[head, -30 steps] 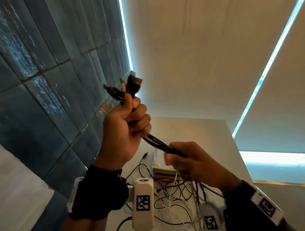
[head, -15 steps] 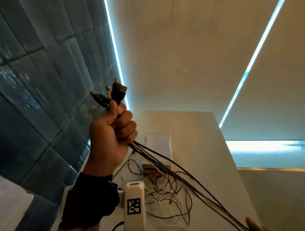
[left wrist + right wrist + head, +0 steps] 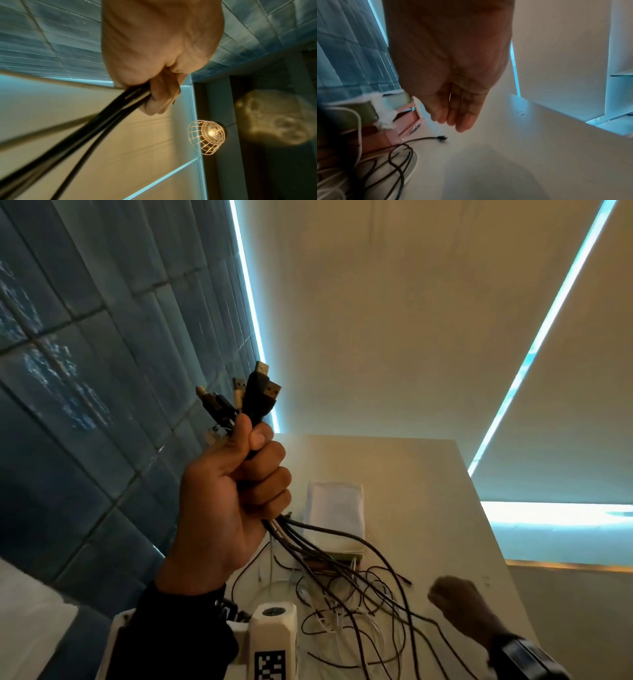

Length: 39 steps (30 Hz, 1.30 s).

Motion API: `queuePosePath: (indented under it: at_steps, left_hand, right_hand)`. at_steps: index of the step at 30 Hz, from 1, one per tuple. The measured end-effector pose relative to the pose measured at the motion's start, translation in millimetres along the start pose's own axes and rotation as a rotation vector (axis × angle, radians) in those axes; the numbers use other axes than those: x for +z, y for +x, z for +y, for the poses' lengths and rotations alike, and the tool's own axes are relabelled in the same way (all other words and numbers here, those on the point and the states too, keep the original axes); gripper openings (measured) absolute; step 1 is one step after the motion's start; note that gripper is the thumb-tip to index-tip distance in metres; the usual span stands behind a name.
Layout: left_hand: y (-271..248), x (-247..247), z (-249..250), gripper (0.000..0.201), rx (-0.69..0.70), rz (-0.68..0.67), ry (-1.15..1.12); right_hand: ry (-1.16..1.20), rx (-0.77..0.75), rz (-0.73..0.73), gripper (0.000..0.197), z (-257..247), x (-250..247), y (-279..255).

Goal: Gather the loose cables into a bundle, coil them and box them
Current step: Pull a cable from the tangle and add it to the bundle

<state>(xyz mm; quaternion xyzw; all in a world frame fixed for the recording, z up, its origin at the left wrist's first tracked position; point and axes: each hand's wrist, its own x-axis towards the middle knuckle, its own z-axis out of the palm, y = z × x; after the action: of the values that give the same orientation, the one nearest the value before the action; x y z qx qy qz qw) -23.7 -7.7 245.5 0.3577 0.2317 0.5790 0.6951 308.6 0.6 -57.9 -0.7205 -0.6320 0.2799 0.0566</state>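
Observation:
My left hand is raised above the table and grips a bundle of black and white cables just below their plug ends, which stick up out of the fist. The left wrist view shows the same hand with dark cables running out of it. The loose lengths hang down and lie tangled on the table. My right hand hovers low at the right, fingers relaxed, holding nothing. In the right wrist view that hand is above a black cable end. A box with white padding stands behind the tangle.
The white table ends at the right beside lit window blinds. A blue tiled wall runs along the left. A wire-cage lamp hangs overhead. The box's olive and reddish side is left of my right hand.
My right hand slid down the cables from just below the left hand toward the lower right and let them go. The cables, pulled straight before, now hang slack. The left hand keeps its grip.

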Motion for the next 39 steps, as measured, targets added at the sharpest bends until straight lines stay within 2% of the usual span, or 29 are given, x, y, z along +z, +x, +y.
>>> queuePosePath:
  at_steps: [2, 3, 4, 6, 10, 13, 15, 16, 18, 19, 23, 26, 29, 34, 37, 39]
  left_hand:
    - [0, -1, 0, 0.037, -0.007, 0.014, -0.006]
    - [0, -2, 0, 0.037, -0.012, 0.025, -0.005]
    - [0, -3, 1, 0.037, -0.017, 0.036, -0.003]
    - [0, -4, 2, 0.036, -0.025, 0.054, -0.001]
    - [1, -8, 3, 0.035, -0.03, 0.067, 0.009]
    - [2, -12, 1, 0.035, -0.031, 0.057, 0.006]
    - [4, -15, -2, 0.035, -0.029, 0.055, 0.016]
    - [4, -16, -3, 0.035, -0.025, 0.058, 0.029]
    - [6, -19, -8, 0.033, -0.018, 0.069, 0.063]
    - [7, -20, -11, 0.032, -0.019, 0.075, 0.078]
    - [11, -11, -24, 0.029, -0.057, 0.082, 0.118]
    - [14, 0, -31, 0.024, -0.082, 0.069, 0.187]
    - [17, 6, -39, 0.023, -0.083, 0.081, 0.361]
    - [18, 5, -54, 0.022, -0.055, 0.143, 0.699]
    - [15, 4, -62, 0.02, -0.005, 0.115, 0.771]
    - [12, 6, -66, 0.025, 0.022, 0.13, 0.821]
  right_hand:
    - [-0.049, -0.059, -0.002, 0.012, -13, 7, 20]
    - [-0.061, -0.055, 0.005, 0.011, -20, 12, 27]
    - [-0.092, -0.057, 0.0, 0.023, -21, 17, 31]
    - [-0.122, -0.072, -0.004, 0.033, -28, 25, 35]
    - [-0.221, -0.102, 0.01, 0.026, -36, 33, 39]
    - [-0.274, -0.091, -0.002, 0.032, -36, 36, 34]
    - [-0.22, -0.087, 0.021, 0.018, -38, 31, 32]
    - [-0.169, -0.1, 0.053, 0.008, -39, 26, 31]
    - [0.043, -0.123, 0.127, 0.018, -43, 13, 32]
    - [0.196, -0.14, 0.164, 0.021, -47, 3, 31]
    - [0.883, -0.212, 0.222, 0.003, -93, -52, 15]
    - [1.18, -0.362, 0.226, 0.016, -138, -86, -6]
    - [1.325, -0.512, 0.122, 0.026, -180, -105, -33]
    - [1.276, -0.705, 0.016, 0.022, -215, -109, -62]
    - [1.365, -0.734, 0.012, 0.016, -229, -114, -77]
    - [1.42, -0.692, 0.044, 0.022, -236, -117, -82]
